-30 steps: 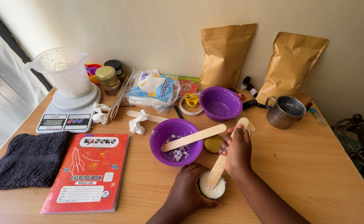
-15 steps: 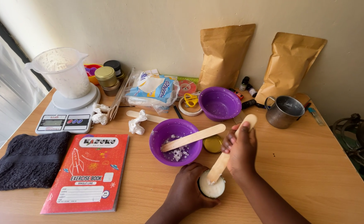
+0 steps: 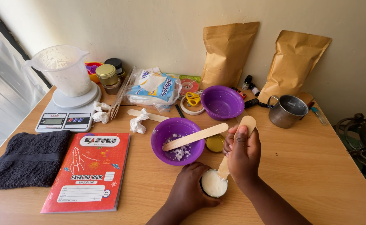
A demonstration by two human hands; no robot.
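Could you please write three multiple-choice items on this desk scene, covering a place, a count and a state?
1. Where does the red exercise book lie?
A. Between the dark towel and the near purple bowl
B. Under the scale
C. Against the wall

2. How many brown paper bags stand at the wall?
A. One
B. Two
C. Three

3. What is the right hand doing?
A. Resting flat
B. Gripping a wooden stick that dips into a small white-filled tin
C. Lifting the metal mug

Answers: 1 A, the book has the towel on one side and the bowl on the other; 2 B, two bags show; 3 B, its fingers wrap the stick while the left hand steadies the tin.
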